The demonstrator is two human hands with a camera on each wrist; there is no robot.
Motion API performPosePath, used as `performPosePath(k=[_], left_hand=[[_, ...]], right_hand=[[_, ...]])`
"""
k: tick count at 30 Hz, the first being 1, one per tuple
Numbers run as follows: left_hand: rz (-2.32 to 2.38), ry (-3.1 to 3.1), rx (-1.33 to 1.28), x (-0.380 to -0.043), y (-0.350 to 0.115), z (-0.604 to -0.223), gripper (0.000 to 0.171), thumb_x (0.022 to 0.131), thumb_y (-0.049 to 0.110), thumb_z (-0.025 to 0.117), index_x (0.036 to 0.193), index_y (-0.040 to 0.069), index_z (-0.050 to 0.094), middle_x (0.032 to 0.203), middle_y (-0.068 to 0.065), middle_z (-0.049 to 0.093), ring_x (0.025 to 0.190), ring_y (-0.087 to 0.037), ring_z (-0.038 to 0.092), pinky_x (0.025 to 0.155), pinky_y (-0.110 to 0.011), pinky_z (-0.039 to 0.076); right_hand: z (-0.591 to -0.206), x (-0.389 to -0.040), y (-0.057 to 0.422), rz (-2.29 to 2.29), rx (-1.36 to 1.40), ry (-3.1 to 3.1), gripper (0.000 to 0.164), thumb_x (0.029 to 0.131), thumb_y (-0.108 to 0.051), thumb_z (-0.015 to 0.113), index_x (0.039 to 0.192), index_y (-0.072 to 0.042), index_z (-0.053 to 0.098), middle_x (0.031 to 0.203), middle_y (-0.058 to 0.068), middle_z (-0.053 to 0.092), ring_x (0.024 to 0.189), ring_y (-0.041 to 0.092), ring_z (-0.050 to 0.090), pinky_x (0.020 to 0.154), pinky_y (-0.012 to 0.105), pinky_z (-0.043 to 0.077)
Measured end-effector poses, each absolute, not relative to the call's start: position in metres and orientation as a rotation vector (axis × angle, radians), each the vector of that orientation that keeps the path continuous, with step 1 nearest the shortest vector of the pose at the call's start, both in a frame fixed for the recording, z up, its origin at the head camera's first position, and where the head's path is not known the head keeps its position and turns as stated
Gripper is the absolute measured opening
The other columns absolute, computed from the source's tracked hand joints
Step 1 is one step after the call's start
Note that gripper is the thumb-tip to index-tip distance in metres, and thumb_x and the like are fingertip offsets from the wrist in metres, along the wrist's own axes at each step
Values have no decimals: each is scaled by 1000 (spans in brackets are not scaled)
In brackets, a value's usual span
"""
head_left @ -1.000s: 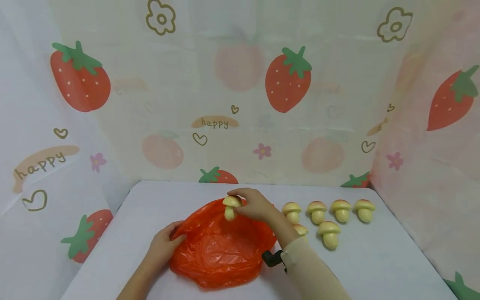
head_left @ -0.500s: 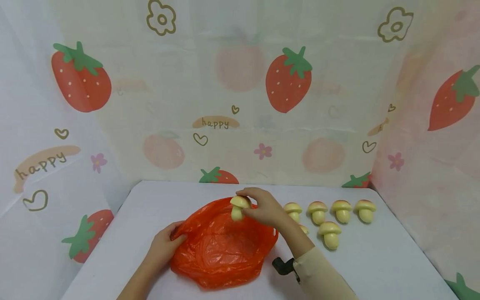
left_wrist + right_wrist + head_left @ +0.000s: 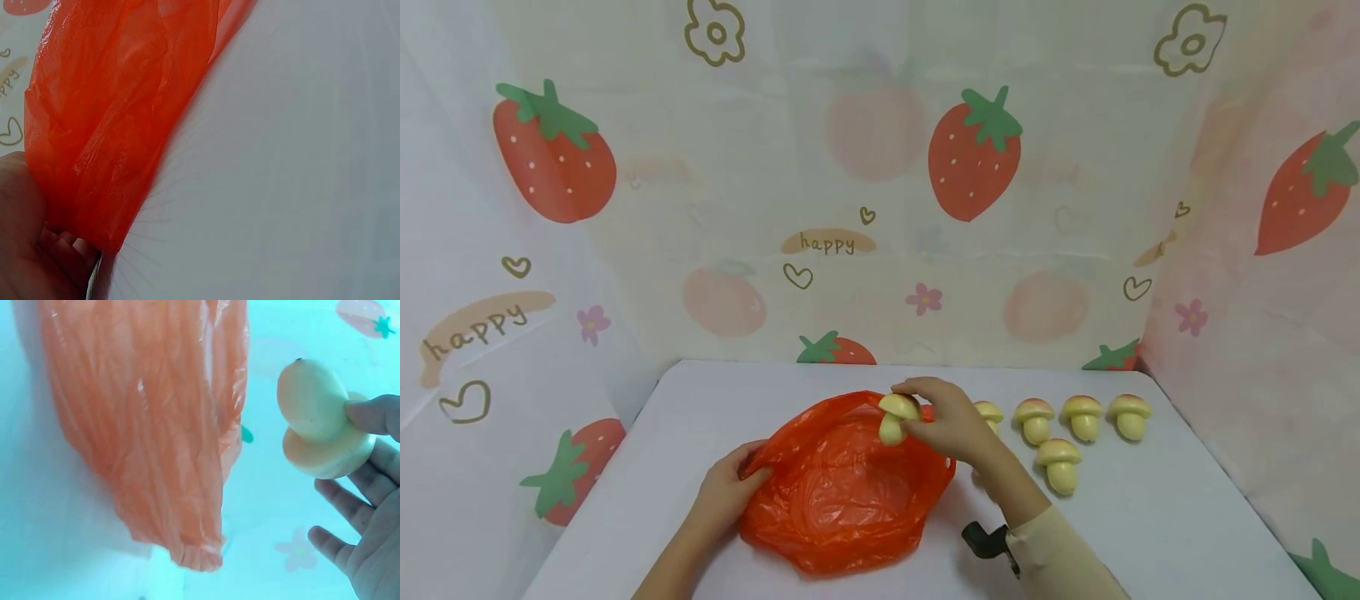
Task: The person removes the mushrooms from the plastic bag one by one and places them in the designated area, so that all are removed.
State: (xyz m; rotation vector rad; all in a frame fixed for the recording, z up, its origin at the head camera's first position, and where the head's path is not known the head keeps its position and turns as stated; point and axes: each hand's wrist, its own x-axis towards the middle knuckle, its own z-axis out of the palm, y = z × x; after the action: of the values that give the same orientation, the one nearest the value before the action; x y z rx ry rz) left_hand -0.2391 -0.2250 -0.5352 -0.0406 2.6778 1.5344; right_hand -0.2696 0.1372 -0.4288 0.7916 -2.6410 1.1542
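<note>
A red plastic bag (image 3: 850,492) lies on the white table with its mouth wide open toward me. My left hand (image 3: 726,492) grips its left rim between thumb and fingers; in the left wrist view, the bag's thin film (image 3: 119,112) comes out of that hand (image 3: 31,244). Above the bag's far right rim, my right hand (image 3: 947,421) holds a toy mushroom (image 3: 895,417), pale yellow with a reddish cap top. The right wrist view has this mushroom (image 3: 312,403) pinched by its cap between thumb and fingers, apart from the bag.
Several like mushrooms (image 3: 1082,417) stand right of the bag in a back row, with another mushroom (image 3: 1060,467) in front. My right forearm partly covers others. Strawberry-print cloth (image 3: 850,167) walls in the back and sides of the table (image 3: 1150,533).
My right hand has moved to the right with the mushroom, from over the bag's mouth toward its far right rim. The left hand keeps its grip on the bag.
</note>
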Motion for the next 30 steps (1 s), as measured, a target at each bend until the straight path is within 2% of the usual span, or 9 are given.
performPosePath(k=[7,19,30], left_hand=[[1544,2669,-50,-241,-224,-537,47,100,23,64,146,15,55,145,-9,60,135,-31,54,111,-53,47],[1525,2679,-54,-240,-225,-536,49,100,25,64,147,15,54,147,-10,58,138,-32,52,113,-55,44],[1517,2688,-58,-241,-224,-536,48,100,23,63,146,14,55,146,-10,59,137,-32,53,112,-55,45]], right_hand=[[-432,-263,156,1165,774,-2608,45,85,-11,77,129,-13,70,131,-2,69,122,22,62,108,50,50],[-442,-257,185,1189,653,-2652,46,85,-16,78,130,-24,70,134,-6,67,131,23,59,109,55,48],[-440,-247,210,1206,660,-2600,44,88,-16,78,130,-24,70,135,-5,67,132,25,58,110,56,47]])
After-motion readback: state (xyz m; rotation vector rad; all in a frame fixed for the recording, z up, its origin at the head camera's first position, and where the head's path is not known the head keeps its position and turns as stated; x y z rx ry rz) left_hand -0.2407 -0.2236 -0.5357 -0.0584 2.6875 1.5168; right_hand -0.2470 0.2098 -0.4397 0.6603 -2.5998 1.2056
